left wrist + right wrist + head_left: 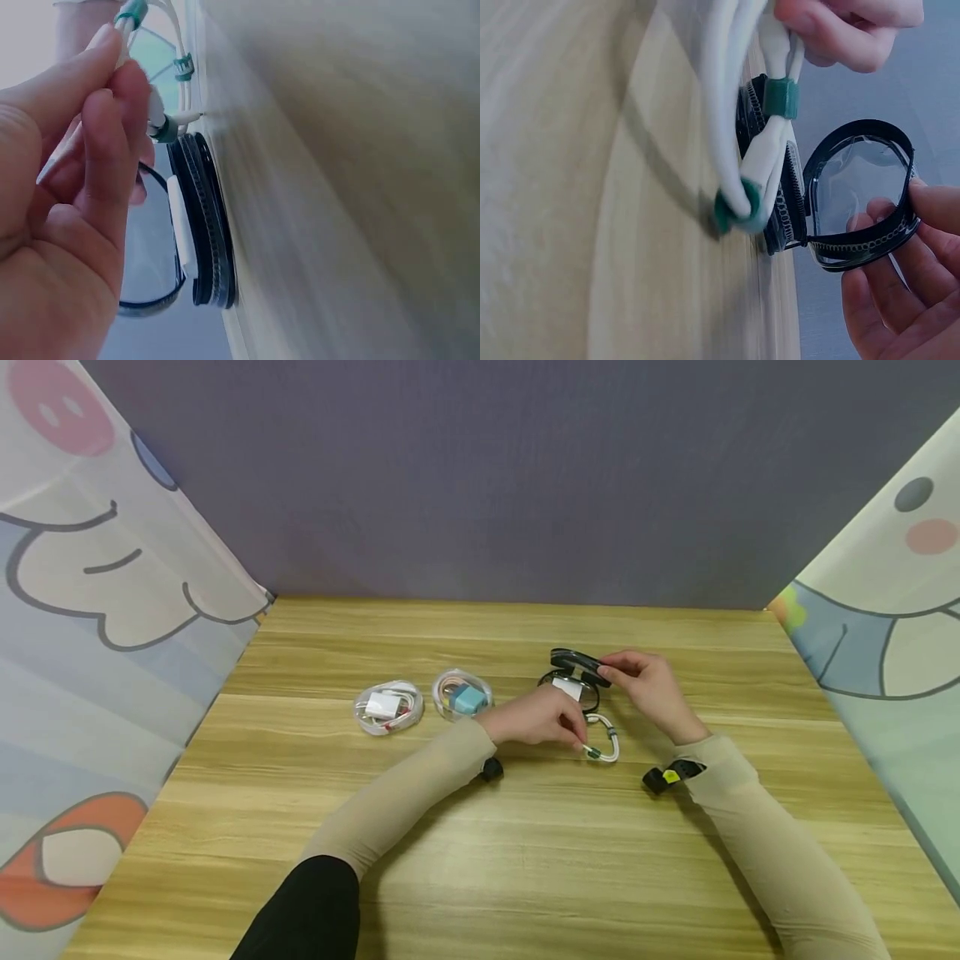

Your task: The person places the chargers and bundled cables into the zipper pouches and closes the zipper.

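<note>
My left hand [534,717] pinches a coiled white charging cable [613,745] bundled with green ties. The coil hangs just in front of a small black-rimmed zip case [592,703] with clear panels. The case lies open on the table, and a white block, apparently a charger plug [566,687], sits in it. With thumb and fingers, my right hand [651,689] grips the rim of its raised lid [866,244]. In the left wrist view the cable [184,67] is lifted beside the case [210,225]. Part of the case is hidden behind my left hand in the head view.
Left of my left hand lie two round clear cases, one with a white plug and cable [384,706], the other with a blue plug [468,699]. A grey panel [510,485] stands along the wooden table's far edge, and printed curtains flank both sides.
</note>
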Demonstrator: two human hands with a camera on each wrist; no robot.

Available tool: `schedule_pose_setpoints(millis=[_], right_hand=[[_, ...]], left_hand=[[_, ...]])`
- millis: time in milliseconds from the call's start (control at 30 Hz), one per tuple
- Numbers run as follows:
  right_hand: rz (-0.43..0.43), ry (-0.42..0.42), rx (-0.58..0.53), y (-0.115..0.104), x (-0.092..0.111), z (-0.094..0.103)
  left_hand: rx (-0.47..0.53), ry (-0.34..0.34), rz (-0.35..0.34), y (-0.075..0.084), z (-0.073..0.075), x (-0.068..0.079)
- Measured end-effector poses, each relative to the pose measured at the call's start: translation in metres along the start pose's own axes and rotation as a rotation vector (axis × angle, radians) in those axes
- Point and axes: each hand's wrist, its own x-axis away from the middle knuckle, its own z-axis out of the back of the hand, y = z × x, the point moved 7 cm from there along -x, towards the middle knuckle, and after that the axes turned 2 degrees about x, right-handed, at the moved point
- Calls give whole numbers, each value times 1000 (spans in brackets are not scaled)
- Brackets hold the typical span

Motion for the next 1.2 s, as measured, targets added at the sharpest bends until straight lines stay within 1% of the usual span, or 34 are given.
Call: schedule_pose_setpoints(millis=[133,167,267,367,533,667,800,900,1000,1100,1200], right_hand=[[-4,6,6,-19,8,2],[0,4,3,-22,9,2],[-3,5,5,-26,11,3],[-6,6,1,-25,12,3],[-21,12,1,-22,10,2],[-32,18,-16,-6,4,1],[-23,24,-11,10,-2,-1],[-18,26,-3,12,-3,-2],[-14,29,-8,13,-4,-2],[-7,33,-15,13,-3,-2],[-5,32,-27,12,-3,-2]], left_hand=[[33,41,2,-2,6,6],[58,51,4,-2,8,8],[122,98,13,-2,16,14],[165,154,10,-1,27,20],[136,239,34,-3,43,29],[77,281,94,-10,52,29],[33,314,171,-24,55,27],[30,327,209,-32,56,25],[35,323,224,-37,56,22],[27,299,234,-40,54,20],[12,250,244,-43,50,18]])
